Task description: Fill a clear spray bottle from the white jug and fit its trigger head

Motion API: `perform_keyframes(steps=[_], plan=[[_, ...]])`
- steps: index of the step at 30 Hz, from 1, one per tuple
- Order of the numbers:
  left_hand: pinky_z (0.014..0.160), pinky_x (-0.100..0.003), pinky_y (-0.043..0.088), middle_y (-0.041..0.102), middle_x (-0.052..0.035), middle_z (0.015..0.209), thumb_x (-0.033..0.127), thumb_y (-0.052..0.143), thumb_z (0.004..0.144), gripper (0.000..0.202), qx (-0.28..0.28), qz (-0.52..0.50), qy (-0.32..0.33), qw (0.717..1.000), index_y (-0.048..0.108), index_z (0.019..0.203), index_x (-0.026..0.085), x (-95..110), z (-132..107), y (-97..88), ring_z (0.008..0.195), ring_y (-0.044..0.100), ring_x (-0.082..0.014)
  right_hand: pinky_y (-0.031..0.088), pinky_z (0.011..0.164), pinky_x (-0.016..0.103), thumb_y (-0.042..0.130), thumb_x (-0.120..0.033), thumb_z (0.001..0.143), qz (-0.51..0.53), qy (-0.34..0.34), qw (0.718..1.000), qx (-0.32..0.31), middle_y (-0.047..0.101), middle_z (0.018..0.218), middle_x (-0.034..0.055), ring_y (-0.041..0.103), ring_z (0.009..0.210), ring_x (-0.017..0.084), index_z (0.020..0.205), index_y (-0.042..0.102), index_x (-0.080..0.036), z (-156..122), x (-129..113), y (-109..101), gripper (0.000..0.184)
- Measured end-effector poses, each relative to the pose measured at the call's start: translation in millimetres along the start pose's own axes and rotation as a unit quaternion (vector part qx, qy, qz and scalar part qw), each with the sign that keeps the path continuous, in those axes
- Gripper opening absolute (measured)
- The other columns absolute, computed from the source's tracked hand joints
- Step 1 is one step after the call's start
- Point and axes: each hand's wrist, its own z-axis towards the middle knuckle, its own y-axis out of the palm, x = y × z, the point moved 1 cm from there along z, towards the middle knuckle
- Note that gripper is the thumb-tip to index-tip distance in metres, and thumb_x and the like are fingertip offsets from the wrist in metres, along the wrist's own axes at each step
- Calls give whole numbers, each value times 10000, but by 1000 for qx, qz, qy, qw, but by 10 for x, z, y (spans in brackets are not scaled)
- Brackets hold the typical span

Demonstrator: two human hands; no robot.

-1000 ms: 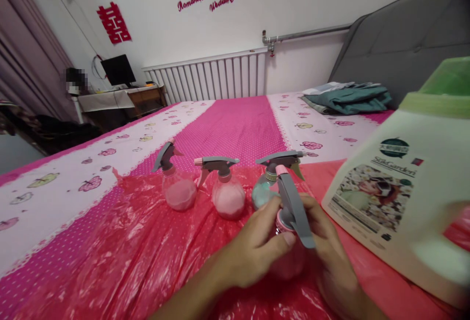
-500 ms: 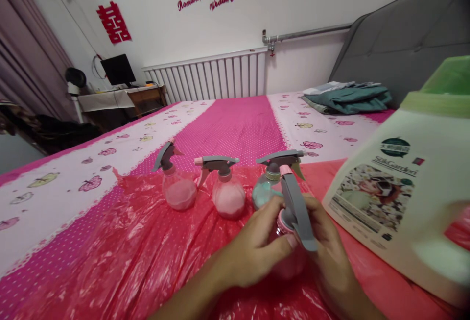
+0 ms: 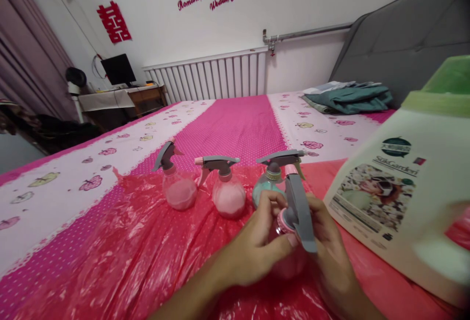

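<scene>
While the left hand [image 3: 257,245] clamps its grip on a pink-collared trigger spray bottle [image 3: 300,212], the right hand [image 3: 330,249] clasps the bottle's other side.

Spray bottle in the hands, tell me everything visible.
The spray bottle has a grey, plastic-looking head with a pink nozzle facing forward, a pink collar and a glossy pinkish body. The left hand grips it near the collar; the right hand cups its right side. It looks roughly upright; its base, against red plastic sheeting, is unclear.
</scene>
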Motion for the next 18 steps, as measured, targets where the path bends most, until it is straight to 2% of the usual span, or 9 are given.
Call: perform_keyframes(steps=[3,6,14,18], plan=[[1103,-468,402,545,-95,1286,407,609,1022,339,-8,-3,4,1000,446,1252,219,0,2,-11,1216,520,-269,553,762,251,773,-407,892,-10,3,1000,-10,645,1045,-1,636,867,159,1131,712,-372,-2,-18,16,250],[1154,-492,379,561,-107,1337,420,595,1029,344,-11,-17,4,1000,499,1285,212,16,2,-12,1277,510,-292,561,806,275,744,-394,901,-3,32,999,20,634,1023,0,622,863,165,1119,704,-356,-24,-48,47,224],[1147,-475,404,617,-100,1315,447,562,1041,369,-12,-24,13,1000,610,1320,210,31,7,3,1241,538,-297,558,779,288,723,-408,903,-9,46,999,23,602,989,14,596,846,179,1126,685,-343,-52,-66,58,235],[1155,-469,406,627,-100,1340,454,561,1043,394,-14,-21,10,1000,611,1347,208,42,10,-8,1258,544,-302,573,843,299,737,-396,893,-2,50,998,26,627,1029,10,614,879,177,1123,690,-341,-48,-79,68,241]])
